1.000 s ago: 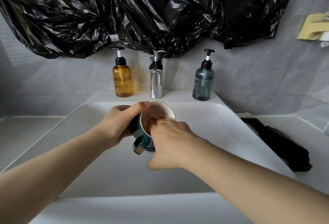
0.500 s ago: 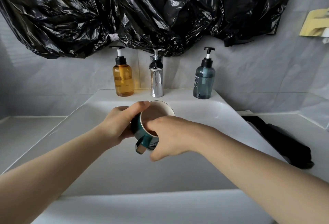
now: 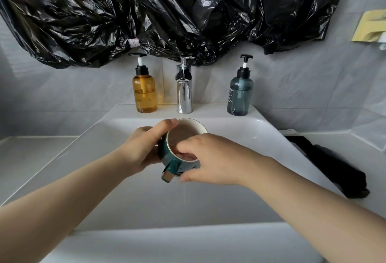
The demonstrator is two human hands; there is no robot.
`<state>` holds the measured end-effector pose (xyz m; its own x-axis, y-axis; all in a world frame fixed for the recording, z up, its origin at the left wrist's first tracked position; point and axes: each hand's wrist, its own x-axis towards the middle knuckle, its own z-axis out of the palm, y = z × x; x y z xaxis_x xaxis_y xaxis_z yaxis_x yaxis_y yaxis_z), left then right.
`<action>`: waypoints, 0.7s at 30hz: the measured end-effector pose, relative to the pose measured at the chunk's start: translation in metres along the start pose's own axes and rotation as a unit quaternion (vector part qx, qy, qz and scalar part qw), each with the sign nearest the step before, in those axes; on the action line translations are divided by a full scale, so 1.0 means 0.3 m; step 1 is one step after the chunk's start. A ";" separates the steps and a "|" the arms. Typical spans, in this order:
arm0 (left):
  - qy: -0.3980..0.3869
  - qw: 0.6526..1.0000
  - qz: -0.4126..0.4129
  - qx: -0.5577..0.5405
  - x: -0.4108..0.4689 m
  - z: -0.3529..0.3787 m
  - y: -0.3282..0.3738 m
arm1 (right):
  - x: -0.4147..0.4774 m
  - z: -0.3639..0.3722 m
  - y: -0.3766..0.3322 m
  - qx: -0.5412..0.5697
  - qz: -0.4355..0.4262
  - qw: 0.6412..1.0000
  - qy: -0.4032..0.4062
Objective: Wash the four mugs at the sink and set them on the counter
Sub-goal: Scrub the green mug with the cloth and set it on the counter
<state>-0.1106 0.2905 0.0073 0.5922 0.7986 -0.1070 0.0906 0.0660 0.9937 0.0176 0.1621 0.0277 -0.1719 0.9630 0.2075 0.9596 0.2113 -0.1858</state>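
Note:
A dark green mug [image 3: 183, 135] with a pale inside and a metallic handle is held tilted over the white sink basin [image 3: 240, 137]. My left hand [image 3: 144, 148] wraps its outer wall, thumb on the rim. My right hand [image 3: 211, 158] pinches the near rim, fingers curled inside the mug and thumb under it by the handle. A few drops fall below the mug. No other mugs are in view.
A chrome faucet [image 3: 184, 93] stands behind the basin between an amber pump bottle [image 3: 145, 93] and a blue-grey pump bottle [image 3: 240, 93]. Black plastic sheeting [image 3: 167, 12] hangs above. A black cloth [image 3: 334, 166] lies on the right counter; grey counter [image 3: 25, 158] extends left.
My right hand's fingers shifted from deep inside the mug toward its near rim, with the thumb now under the mug. The left hand's hold has not changed.

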 end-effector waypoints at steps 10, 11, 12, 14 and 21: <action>0.061 0.997 -0.017 -0.039 0.023 -0.048 0.001 | -0.114 -0.023 0.084 0.276 0.078 0.939 0.190; 0.070 0.996 -0.017 -0.044 0.023 -0.051 0.002 | -0.119 -0.021 0.090 0.292 0.107 0.929 0.202; 0.081 0.995 -0.018 -0.048 0.025 -0.053 0.003 | -0.120 -0.021 0.101 0.309 0.147 0.915 0.215; 0.099 0.993 -0.020 -0.059 0.033 -0.060 0.003 | -0.110 -0.027 0.118 0.408 0.244 0.849 0.233; 0.092 0.989 -0.031 -0.114 0.013 -0.066 0.024 | -0.017 -0.058 0.088 0.826 0.236 0.424 0.288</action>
<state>-0.1234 0.3059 0.0146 0.4336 0.8826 -0.1818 -0.0723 0.2352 0.9693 0.0478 0.1599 0.0384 0.4911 0.8635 -0.1153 -0.6895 0.3044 -0.6573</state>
